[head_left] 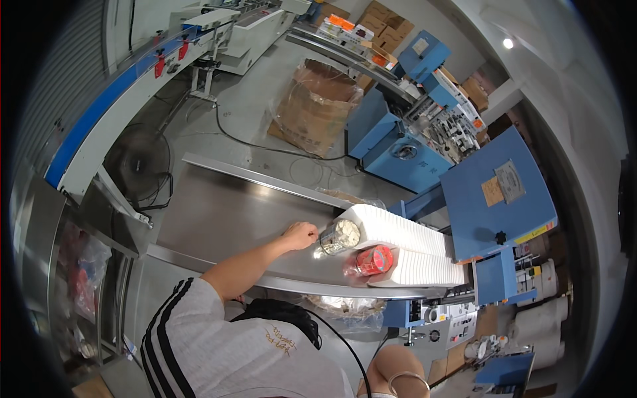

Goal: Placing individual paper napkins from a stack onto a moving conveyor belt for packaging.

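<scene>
My left hand [300, 236] is over the metal chute, its fingers curled closed. It is close beside a clear jar [338, 237] with cream-coloured pieces; anything inside the fingers is hidden. A second clear jar [375, 261], with red showing at its end, lies nearer to me. Both jars rest against two long rows of closely packed white pieces [405, 232] that run along the chute to the right. At the lower edge, my right arm [395, 368] shows with a pale bangle around it; the fingers cannot be made out.
The metal chute [219, 205] has raised side rails. A blue machine cabinet [497, 192] stands over its right end. Beyond it are a large open carton [315, 106] and another blue machine [405, 156]. At left are a fan [138, 164] and a conveyor [113, 109]. Cables cross the floor.
</scene>
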Tool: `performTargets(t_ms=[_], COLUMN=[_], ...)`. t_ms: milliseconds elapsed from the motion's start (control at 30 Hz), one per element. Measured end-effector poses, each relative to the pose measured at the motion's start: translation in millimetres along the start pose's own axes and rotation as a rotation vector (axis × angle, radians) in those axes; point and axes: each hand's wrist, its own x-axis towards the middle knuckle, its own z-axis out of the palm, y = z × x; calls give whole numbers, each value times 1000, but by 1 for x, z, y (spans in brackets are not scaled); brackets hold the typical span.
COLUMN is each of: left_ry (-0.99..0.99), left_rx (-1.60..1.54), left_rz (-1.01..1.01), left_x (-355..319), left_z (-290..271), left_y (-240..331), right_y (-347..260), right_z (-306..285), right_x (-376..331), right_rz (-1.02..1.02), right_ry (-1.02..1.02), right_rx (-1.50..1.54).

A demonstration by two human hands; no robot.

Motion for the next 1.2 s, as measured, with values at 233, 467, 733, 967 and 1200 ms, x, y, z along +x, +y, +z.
performTargets(t_ms=[233, 467, 733, 967, 1200], left_ry=[5, -8, -7, -6, -4], left_rx=[0, -1, -9, 4, 10], left_rz=[-1, 17, -22, -8, -15], left_x=[1, 4, -1, 0, 1], left_z=[1, 5, -2, -1, 0], left_y=[-6, 5, 1, 3, 0], right_y=[65, 83, 64, 73, 70], right_z=[-44, -65, -60, -62, -63], right_x=[18, 16, 24, 28, 26], right_rz=[-1113, -1903, -2042, -1969, -1974], right_ry=[-478, -767, -764, -755, -708], right_rx=[-359, -688, -766, -579, -596])
